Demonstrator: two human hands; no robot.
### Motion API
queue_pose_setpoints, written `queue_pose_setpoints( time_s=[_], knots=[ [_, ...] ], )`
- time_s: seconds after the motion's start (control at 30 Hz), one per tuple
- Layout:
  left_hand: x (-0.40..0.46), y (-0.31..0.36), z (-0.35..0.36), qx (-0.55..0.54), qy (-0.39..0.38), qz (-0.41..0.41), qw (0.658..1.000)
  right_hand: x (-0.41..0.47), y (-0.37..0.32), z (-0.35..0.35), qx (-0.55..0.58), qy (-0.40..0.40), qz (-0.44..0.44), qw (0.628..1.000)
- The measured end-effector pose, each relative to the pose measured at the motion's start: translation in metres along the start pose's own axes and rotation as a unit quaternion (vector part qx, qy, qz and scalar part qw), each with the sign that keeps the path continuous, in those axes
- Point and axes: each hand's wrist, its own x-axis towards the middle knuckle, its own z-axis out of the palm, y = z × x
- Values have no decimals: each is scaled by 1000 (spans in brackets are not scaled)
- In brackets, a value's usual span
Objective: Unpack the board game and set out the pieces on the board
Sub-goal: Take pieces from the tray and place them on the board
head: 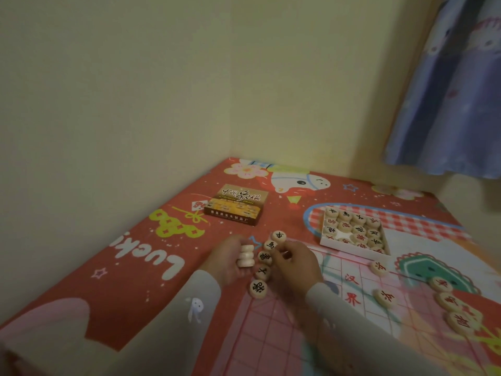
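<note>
I am seeing the left hand [229,260] curling round a stack of three pieces [245,256], edges facing out. The right hand [296,263] is pinching one piece [286,255] just beside a row of five black-marked pieces [267,263] along the board's [273,329] left edge. Five red-marked pieces [423,294] are lying toward its right edge. Beyond the board, one open tray [353,232] is holding more, and the lid [236,204] is sitting near the bed's [141,270] far corner.
</note>
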Motion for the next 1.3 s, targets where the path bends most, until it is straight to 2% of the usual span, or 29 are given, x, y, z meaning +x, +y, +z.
queue_pose_setpoints(
  time_s=[0.13,0.33,0.43,0.63,0.77,0.87,1.03,1.2,1.3],
  knots=[
    [-5,-3,21,38,-31,1,999,-8,-8,-16,74,-11,-42,996],
    [-20,-16,54,102,-44,54,992,-21,1,-41,104,-42,-28,993],
    [-24,-19,64,105,-33,65,992,-29,7,-52,105,-31,-29,994],
    [-27,-24,71,89,-65,78,991,-41,14,-64,110,1,-36,993],
    [-36,-26,74,116,-38,84,989,-48,15,-68,116,1,-45,992],
    [-39,-26,76,120,-21,59,991,-53,14,-71,132,-2,-46,990],
    [-37,-24,78,39,-34,53,997,-65,30,-79,113,12,-16,993],
    [-33,-34,82,62,-45,63,995,-92,65,-108,89,28,38,995],
    [-33,-41,90,70,-65,60,994,-110,88,-131,58,63,73,994]
  ],
)
